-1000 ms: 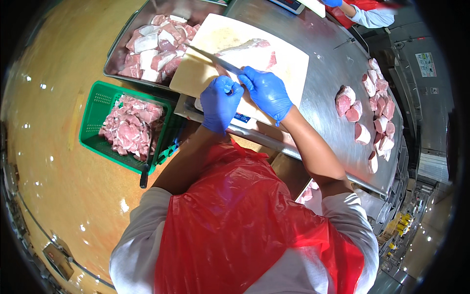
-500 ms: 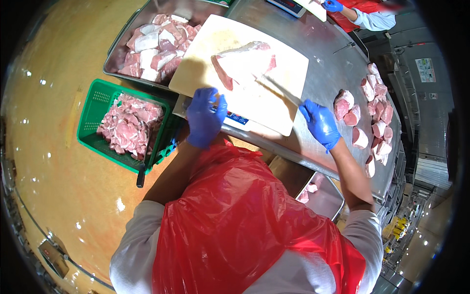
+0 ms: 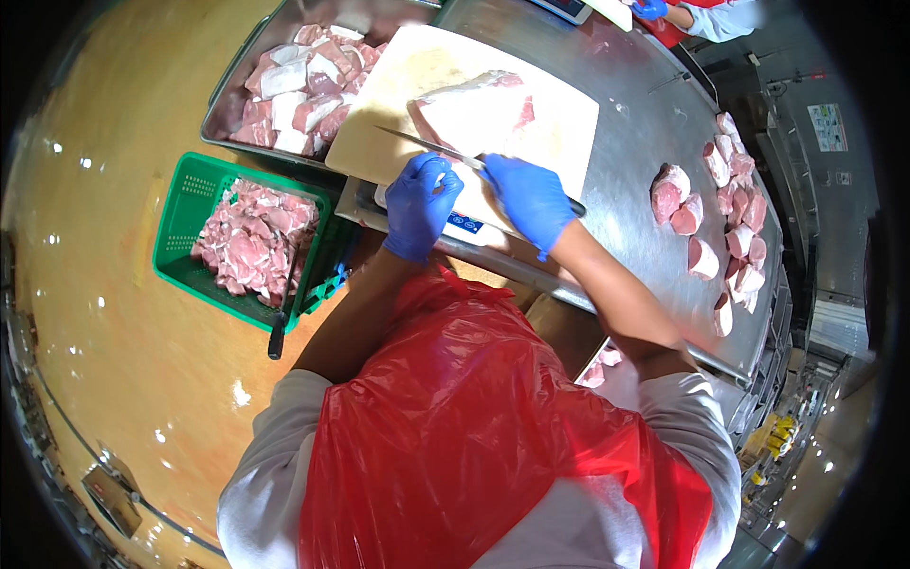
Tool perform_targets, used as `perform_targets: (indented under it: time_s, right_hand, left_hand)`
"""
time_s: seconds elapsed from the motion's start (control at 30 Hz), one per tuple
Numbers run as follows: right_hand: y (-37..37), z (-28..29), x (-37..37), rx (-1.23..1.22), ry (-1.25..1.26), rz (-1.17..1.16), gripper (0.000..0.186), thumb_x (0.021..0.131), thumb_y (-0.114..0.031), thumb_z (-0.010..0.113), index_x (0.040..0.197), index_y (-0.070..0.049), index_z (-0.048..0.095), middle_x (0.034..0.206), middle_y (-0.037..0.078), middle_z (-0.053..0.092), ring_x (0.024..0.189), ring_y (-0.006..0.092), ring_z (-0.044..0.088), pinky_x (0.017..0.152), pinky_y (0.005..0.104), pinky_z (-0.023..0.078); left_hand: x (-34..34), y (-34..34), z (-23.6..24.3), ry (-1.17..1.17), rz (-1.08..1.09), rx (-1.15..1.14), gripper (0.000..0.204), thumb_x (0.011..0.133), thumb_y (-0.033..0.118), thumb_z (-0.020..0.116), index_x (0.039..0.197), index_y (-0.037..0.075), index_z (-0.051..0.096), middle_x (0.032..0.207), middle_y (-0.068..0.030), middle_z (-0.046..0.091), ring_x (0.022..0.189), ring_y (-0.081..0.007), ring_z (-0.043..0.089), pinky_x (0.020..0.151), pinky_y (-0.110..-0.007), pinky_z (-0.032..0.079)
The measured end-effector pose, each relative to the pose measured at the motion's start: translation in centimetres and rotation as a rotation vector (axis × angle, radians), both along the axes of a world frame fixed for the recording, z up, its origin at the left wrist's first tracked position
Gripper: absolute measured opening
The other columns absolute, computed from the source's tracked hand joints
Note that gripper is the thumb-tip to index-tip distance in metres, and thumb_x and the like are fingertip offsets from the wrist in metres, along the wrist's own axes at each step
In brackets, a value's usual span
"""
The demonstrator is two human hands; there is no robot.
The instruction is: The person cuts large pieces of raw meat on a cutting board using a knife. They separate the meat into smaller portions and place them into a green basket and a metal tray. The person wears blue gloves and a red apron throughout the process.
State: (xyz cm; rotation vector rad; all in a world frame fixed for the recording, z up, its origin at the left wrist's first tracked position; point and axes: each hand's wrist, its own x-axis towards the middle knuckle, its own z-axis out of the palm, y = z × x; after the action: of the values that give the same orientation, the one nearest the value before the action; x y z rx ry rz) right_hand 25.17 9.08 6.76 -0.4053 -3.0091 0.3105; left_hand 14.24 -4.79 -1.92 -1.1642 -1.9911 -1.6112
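My right hand [image 3: 529, 201], in a blue glove, is closed round the dark handle of a knife [image 3: 427, 145]. Its long thin blade points left across the near side of a white cutting board [image 3: 379, 152]. Just left of the handle, my blue-gloved left hand [image 3: 420, 211] is curled, with a small pale bit showing at its fingers that I cannot make out. Beyond the blade lies a large piece of raw meat [image 3: 474, 109] with a white fat layer and pink edges. Partly hidden under the board's near edge is a scale [image 3: 464, 223] with a blue panel.
Left of the board, a metal tub [image 3: 223, 114] holds meat chunks. A green basket [image 3: 171, 232] holds trimmings, with a second dark-handled knife [image 3: 276, 337] at its side. Cut meat pieces [image 3: 737, 204] lie on the metal table [image 3: 626, 123]. Another person's gloved hand [image 3: 650, 9] shows at top.
My right hand has swung left with the knife, so the blade now lies nearer my left hand, in front of the meat. My left hand has shifted slightly right.
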Motion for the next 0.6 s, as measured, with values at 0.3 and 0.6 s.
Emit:
perform_targets:
  time_s: [0.3, 0.6]
  right_hand:
    - [8.1, 4.8, 11.2, 0.268, -0.264, -0.024, 0.011, 0.098, -0.017, 0.057, 0.098, -0.007, 0.06, 0.078, 0.018, 0.068, 0.068, 0.0386, 0.067, 0.06, 0.0484, 0.054]
    - [3.8, 1.4, 6.6, -0.983, 0.391, -0.595, 0.03, 0.108, -0.024, 0.051, 0.094, 0.0, 0.062, 0.077, 0.005, 0.064, 0.067, 0.0121, 0.06, 0.064, 0.0295, 0.052]
  left_hand:
    - [-5.7, -8.2, -0.6, -0.248, 0.309, -0.03, 0.01, 0.079, 0.004, 0.076, 0.084, 0.007, 0.069, 0.088, -0.0091, 0.07, 0.076, -0.0239, 0.068, 0.071, -0.034, 0.056]
    - [-15.5, -15.4, 1.6, -0.103, 0.248, -0.694, 0.043, 0.092, 0.004, 0.059, 0.135, 0.002, 0.058, 0.129, -0.022, 0.064, 0.116, -0.0384, 0.063, 0.1, -0.045, 0.049]
